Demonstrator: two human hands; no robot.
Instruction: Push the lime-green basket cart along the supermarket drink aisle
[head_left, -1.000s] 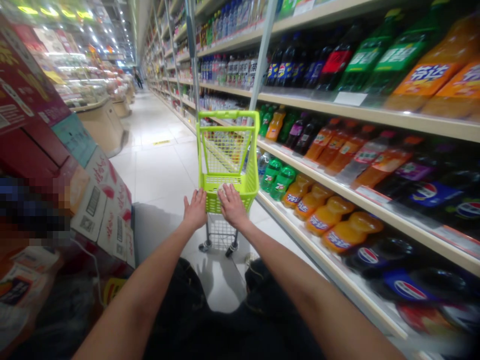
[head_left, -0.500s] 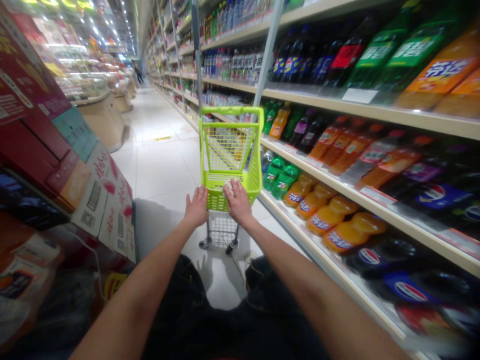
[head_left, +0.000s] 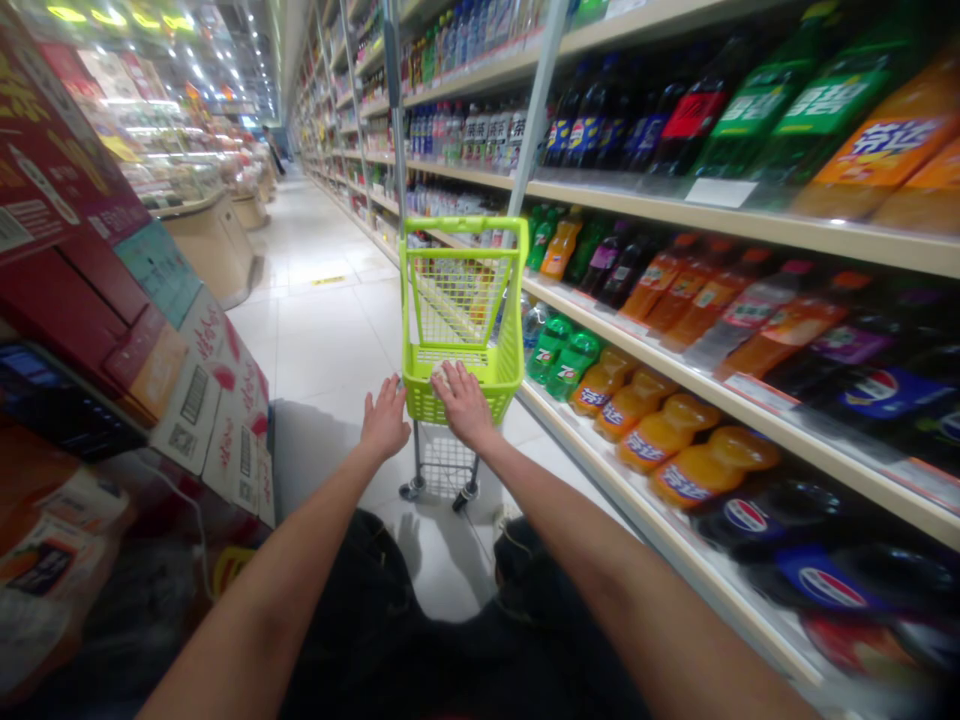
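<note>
A small shopping cart (head_left: 504, 368) with a lime-green basket stands upright in front of my legs. My right hand (head_left: 468, 408) rests at the basket's near rim, its fingers over a crumpled white cloth or tissue (head_left: 440, 380); which of the two I cannot tell. Most of that white piece is hidden under the fingers. Just left of the basket's near left corner is my left hand (head_left: 385, 420), empty, with the fingers apart. Whether its fingertips touch the corner is unclear. Below the basket show a wire lower rack (head_left: 448, 468) and dark wheels.
Shelves on the right hold rows of soda bottles (head_left: 679, 470), their edges (head_left: 675, 368) close beside the cart. Stacked cartons (head_left: 217, 400) stand on the left. A tiled aisle (head_left: 322, 340) runs ahead past display counters (head_left: 199, 240) towards a distant person (head_left: 274, 150).
My right hand has slid left along the near rim with the white piece. My left hand has shifted slightly left, away from the basket corner. The cart stands nearly where it was.
</note>
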